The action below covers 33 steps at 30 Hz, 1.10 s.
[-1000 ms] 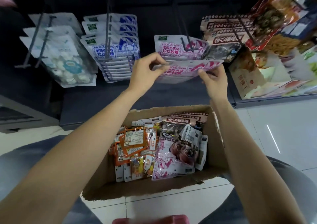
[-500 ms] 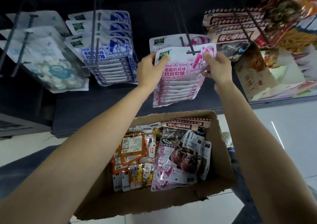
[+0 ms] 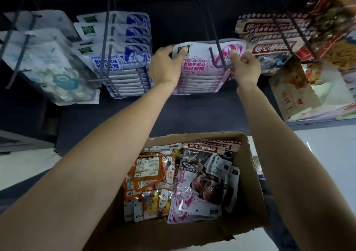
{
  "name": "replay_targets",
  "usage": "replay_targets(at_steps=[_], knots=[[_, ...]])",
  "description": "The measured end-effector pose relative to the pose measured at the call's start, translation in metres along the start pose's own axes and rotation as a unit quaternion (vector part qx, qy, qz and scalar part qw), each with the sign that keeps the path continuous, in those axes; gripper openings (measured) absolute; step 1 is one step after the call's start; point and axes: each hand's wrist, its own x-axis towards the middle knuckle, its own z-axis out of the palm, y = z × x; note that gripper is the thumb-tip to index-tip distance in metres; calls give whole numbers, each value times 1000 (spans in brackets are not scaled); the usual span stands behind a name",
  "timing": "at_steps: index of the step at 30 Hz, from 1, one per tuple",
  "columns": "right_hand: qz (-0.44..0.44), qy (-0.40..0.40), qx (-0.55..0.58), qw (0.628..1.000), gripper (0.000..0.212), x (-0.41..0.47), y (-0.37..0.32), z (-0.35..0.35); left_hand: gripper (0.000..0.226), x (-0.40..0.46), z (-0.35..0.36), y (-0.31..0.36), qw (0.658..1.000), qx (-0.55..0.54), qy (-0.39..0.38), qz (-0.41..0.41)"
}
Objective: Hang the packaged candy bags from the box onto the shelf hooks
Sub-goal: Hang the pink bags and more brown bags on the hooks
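A stack of pink-and-white candy bags (image 3: 200, 66) hangs on a dark double-prong shelf hook (image 3: 217, 58) at upper centre. My left hand (image 3: 165, 68) grips the stack's left edge, thumb over the front bag's top corner. My right hand (image 3: 243, 68) pinches the right edge beside the hook's tip. Below, an open cardboard box (image 3: 248, 173) holds several more snack bags, among them a pink one (image 3: 185, 206) and orange ones (image 3: 148, 171).
Blue-and-white bags (image 3: 119, 58) hang on the hook to the left, with pale blue bags (image 3: 46, 66) further left. Brown-red bags (image 3: 273, 41) and other snack packs (image 3: 327, 19) hang at the right. A dark shelf base (image 3: 192, 114) lies behind the box on a light tiled floor.
The pink bags went from held loose and tilted in front of the hook to pushed back onto its prongs. Both hands moved up and back with them along the hook.
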Motion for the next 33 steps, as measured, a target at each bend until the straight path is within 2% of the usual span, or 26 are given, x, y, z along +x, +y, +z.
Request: replay_targets(at_steps=[4, 6, 7, 9, 10, 12, 15, 17, 20, 23, 27, 30, 33], knots=[[9, 8, 7, 1000, 32, 16, -10, 22, 34, 24, 10, 11, 999, -15, 15, -47], [25, -20, 47, 998, 17, 21, -12, 29, 34, 32, 16, 14, 996, -50, 14, -70], [32, -38, 77, 996, 16, 21, -11, 31, 34, 32, 18, 14, 994, -80, 15, -75], [44, -65, 141, 987, 44, 16, -7, 30, 39, 24, 17, 11, 985, -158, 19, -68], [49, -69, 164, 983, 48, 6, -6, 27, 45, 14, 14, 7, 981, -185, 13, -57], [52, -74, 194, 977, 39, -20, 2, 23, 56, -12, 3, -6, 979, -200, -14, -22], [25, -84, 97, 991, 27, -74, 26, 18, 49, -63, -26, -39, 982, -177, -53, 49], [23, -124, 54, 991, 24, -116, 43, 14, 36, -96, -53, -70, 986, -128, -66, 85], [12, -205, -49, 977, 20, -173, 69, 16, 28, -130, -98, -129, 992, -45, -70, 91], [-33, -305, -183, 934, 24, -220, 96, 33, 27, -144, -137, -191, 995, 58, -62, 58], [-85, -412, -305, 854, 36, -263, 133, 66, 39, -154, -172, -253, 971, 213, -108, -3], [-141, -436, -421, 783, 54, -278, 161, 88, 51, -155, -184, -276, 960, 230, -139, -79], [-130, -461, -496, 724, 67, -286, 181, 104, 49, -156, -188, -283, 952, 228, -163, -125]])
